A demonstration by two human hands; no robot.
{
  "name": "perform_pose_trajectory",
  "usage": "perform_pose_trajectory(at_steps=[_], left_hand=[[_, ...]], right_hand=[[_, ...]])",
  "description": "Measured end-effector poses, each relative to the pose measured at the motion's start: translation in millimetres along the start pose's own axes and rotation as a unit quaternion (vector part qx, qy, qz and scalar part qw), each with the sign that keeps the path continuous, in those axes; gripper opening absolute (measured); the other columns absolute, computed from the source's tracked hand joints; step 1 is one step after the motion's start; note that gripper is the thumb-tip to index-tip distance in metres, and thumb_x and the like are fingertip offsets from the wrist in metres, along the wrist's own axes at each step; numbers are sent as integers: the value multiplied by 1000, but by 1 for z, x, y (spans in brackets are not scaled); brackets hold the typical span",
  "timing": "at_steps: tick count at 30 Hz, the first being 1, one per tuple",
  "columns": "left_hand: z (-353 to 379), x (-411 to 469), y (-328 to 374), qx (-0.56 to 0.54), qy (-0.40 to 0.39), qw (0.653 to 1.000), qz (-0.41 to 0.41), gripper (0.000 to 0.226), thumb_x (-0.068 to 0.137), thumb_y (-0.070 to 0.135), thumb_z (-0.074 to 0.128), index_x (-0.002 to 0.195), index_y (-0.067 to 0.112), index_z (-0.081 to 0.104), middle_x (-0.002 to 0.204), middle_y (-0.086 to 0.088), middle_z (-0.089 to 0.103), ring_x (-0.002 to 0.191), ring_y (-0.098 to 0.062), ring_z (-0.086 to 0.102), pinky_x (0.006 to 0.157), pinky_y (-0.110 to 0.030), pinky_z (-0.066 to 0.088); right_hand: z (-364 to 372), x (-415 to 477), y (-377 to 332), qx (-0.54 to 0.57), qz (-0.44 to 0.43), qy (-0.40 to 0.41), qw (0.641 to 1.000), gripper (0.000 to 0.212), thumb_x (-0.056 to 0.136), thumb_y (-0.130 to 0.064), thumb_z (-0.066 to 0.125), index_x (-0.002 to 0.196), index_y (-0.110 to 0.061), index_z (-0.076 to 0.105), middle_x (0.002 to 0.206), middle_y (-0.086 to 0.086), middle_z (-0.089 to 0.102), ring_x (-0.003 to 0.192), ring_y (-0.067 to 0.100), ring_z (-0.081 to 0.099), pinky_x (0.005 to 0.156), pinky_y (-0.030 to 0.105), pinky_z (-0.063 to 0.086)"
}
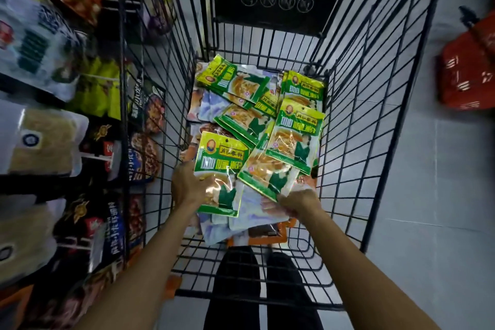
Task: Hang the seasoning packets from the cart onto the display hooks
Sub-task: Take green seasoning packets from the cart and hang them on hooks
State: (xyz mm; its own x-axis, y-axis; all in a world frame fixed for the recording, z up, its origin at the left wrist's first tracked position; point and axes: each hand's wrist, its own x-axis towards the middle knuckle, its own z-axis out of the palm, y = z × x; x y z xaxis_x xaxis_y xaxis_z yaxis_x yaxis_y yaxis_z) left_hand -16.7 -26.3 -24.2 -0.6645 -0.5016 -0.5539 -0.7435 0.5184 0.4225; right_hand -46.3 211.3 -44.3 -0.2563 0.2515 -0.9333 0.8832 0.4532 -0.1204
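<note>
Several green-and-yellow seasoning packets (257,104) lie piled in the black wire cart (356,126). My left hand (187,185) grips the left edge of one green-and-yellow packet (219,169) near the front of the pile. My right hand (298,202) pinches the lower corner of another green packet (265,174), which lies tilted over pale bluish packets (254,214). Both forearms reach down into the cart. The display hooks are on the left, with hanging packets (40,139) blurred by motion.
Shelving on the left holds dark packets (112,222) and yellow-green bags (101,86) close against the cart's side. A red basket (468,69) sits on the grey tile floor at the right. Dark trouser legs (257,289) stand behind the cart.
</note>
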Motion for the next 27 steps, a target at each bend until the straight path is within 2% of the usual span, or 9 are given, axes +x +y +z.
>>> perform_pose_trajectory(at_steps=[2, 5, 8, 11, 14, 17, 19, 22, 27], left_hand=[[-2, 4, -1, 3, -9, 1000, 16, 37, 69, 21, 83, 96, 2, 67, 98, -19, 65, 87, -34, 62, 70, -42, 53], [0, 8, -4, -6, -11, 1000, 13, 44, 71, 21, 82, 108, 4, 65, 103, -20, 62, 92, -35, 60, 72, -40, 52], [4, 11, -6, -44, -17, 999, -8, 44, 73, 18, 81, 108, -1, 63, 106, -21, 63, 96, -36, 60, 76, -44, 53], [6, 12, -9, -71, -16, 997, -6, 37, 75, 15, 78, 105, -1, 63, 104, -20, 65, 97, -36, 60, 77, -45, 53], [7, 12, -12, -77, -21, 997, -3, 39, 76, 16, 77, 107, -1, 62, 105, -20, 64, 101, -37, 58, 78, -44, 53], [3, 12, -10, -71, -34, 997, -4, 46, 75, 20, 78, 113, 0, 59, 110, -20, 62, 105, -38, 55, 79, -41, 51], [-1, 11, -9, -69, -45, 997, -3, 50, 77, 22, 78, 116, -1, 58, 113, -21, 60, 109, -38, 53, 81, -42, 49], [-7, 5, -5, -82, -54, 995, 4, 46, 77, 20, 77, 112, -4, 57, 107, -20, 61, 103, -34, 56, 79, -41, 48], [-28, -15, 4, -164, -51, 984, 40, 32, 78, 5, 74, 108, 2, 63, 101, -13, 67, 89, -24, 63, 79, -37, 53]], right_hand=[[-2, -2, 15, -8, 34, -36, 999, 54, 86, -9, 68, 133, 7, 46, 127, 26, 55, 97, 29, 60, 54, 25, 52], [0, -5, 14, -46, -8, 25, 999, 43, 86, -23, 69, 116, 6, 56, 109, 24, 63, 80, 25, 58, 57, 28, 46], [-1, -9, -4, -44, -74, 124, 989, 52, 90, -46, 58, 116, -1, 56, 104, 17, 67, 92, 29, 62, 80, 37, 51], [9, -17, -22, 29, -55, 113, 992, 72, 85, -50, 65, 129, 2, 46, 117, 18, 62, 103, 29, 60, 52, 21, 35], [17, -24, -27, 66, -12, 136, 988, 80, 82, -44, 71, 138, 2, 35, 132, 18, 54, 121, 29, 51, 45, 22, 14], [19, -26, -25, 162, -3, 112, 980, 73, 78, -32, 78, 133, -1, 42, 130, 16, 54, 120, 30, 50, 57, 17, 35], [16, -33, -23, 250, 3, 54, 967, 66, 77, -17, 80, 129, 4, 46, 124, 17, 58, 100, 31, 60, 66, 22, 53], [11, -47, -20, 367, 12, -35, 930, 49, 80, 5, 70, 124, 3, 48, 117, 25, 62, 73, 26, 61, 57, 37, 52], [6, -70, -9, 379, -21, -69, 922, 21, 82, 13, 63, 88, -6, 56, 122, 26, 61, 95, 32, 61, 80, 45, 49]])
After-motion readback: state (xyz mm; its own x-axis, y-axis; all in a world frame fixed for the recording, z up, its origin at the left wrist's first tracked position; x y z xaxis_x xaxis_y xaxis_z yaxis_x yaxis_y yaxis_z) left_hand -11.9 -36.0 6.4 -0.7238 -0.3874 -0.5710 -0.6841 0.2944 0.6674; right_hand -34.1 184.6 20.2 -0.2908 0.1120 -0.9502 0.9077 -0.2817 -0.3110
